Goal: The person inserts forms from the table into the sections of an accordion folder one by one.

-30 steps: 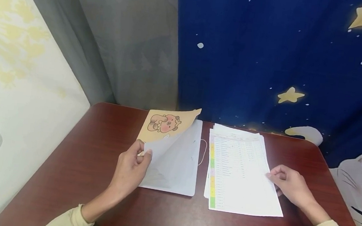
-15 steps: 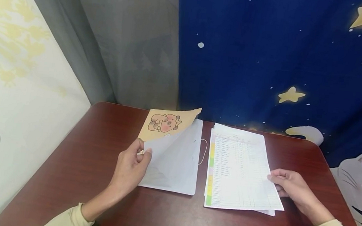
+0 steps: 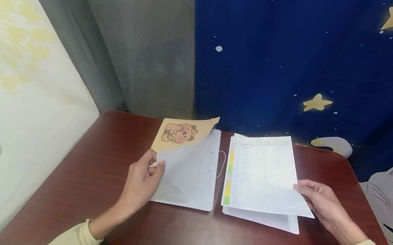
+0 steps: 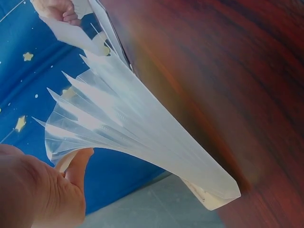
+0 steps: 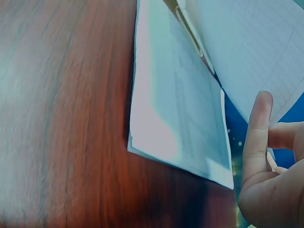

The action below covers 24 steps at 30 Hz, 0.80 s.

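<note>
My left hand (image 3: pixel 144 178) pinches the lifted edge of a tan-covered file folder (image 3: pixel 174 131) with a cartoon animal on its front. In the left wrist view, several clear pockets (image 4: pixel 95 109) of the folder fan out, and the thumb and fingers hold their outer edge. At the right, my right hand (image 3: pixel 320 201) pinches the side of a printed sheet (image 3: pixel 262 176) with a table and coloured strips. That sheet is raised over a stack of papers (image 3: pixel 261 219), whose lower edge shows beneath it. In the right wrist view, the thumb (image 5: pixel 260 118) lies on the sheet.
A thin elastic loop (image 3: pixel 222 164) sticks out from the folder's right side, between folder and papers. All of this lies on a dark red-brown table (image 3: pixel 108 149). Behind stand a grey curtain (image 3: pixel 147 46) and a blue starry curtain (image 3: pixel 259 65); a white patterned surface (image 3: pixel 19 81) is on the left.
My right hand has lifted the top sheet off the stack and shifted its lower edge away from me, uncovering papers below. The left hand and the folder look unchanged.
</note>
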Motion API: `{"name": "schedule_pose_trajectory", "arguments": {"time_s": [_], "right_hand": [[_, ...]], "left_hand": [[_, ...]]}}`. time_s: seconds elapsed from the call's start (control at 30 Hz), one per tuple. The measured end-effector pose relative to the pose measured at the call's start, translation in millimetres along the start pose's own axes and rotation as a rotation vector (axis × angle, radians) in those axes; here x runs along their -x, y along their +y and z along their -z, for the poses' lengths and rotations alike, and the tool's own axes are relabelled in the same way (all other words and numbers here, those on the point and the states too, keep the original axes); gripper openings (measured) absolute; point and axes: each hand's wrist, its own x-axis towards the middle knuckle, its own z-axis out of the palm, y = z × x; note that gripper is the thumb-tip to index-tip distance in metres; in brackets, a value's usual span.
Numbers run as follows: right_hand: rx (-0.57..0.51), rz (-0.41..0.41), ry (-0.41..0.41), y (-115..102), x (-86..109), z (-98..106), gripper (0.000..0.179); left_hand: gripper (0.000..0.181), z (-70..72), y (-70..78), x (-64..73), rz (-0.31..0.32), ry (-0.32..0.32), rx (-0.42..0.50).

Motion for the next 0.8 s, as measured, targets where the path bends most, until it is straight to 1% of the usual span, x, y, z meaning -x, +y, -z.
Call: {"name": "schedule_pose_trajectory", "arguments": {"time_s": [0.03,0.17,0.27,0.43,0.53,0.6,0.8], "right_hand": [[-0.007,0.004,-0.001,-1.6,1.0,-0.3,0.044],[-0.058,0.018,0.002,-8.4,5.3,-2.4,0.043],[-0.103,0.042,-0.002,-14.2,9.0,-6.0,0.036],[-0.191,0.105,-0.019,-24.6,14.8,-14.3,0.026],[-0.240,0.134,-0.017,-30.0,18.1,-20.2,0.025],[-0.252,0.148,-0.016,-32.7,20.3,-25.0,0.027],[-0.300,0.152,-0.027,-39.5,22.5,-37.4,0.026]], "left_hand": [[0.008,0.1,0.1,-0.3,-0.003,-0.003,-0.003],[0.009,-0.4,1.2,-0.9,0.020,0.002,0.003],[0.009,-0.9,2.5,-0.6,0.048,0.010,0.014],[0.009,-0.9,4.7,1.5,0.070,-0.005,0.020],[0.009,-0.4,5.6,2.1,0.075,-0.016,0.015],[0.010,0.0,5.9,1.9,0.075,-0.013,0.011],[0.010,1.9,7.7,1.5,0.085,-0.006,-0.005]]}}
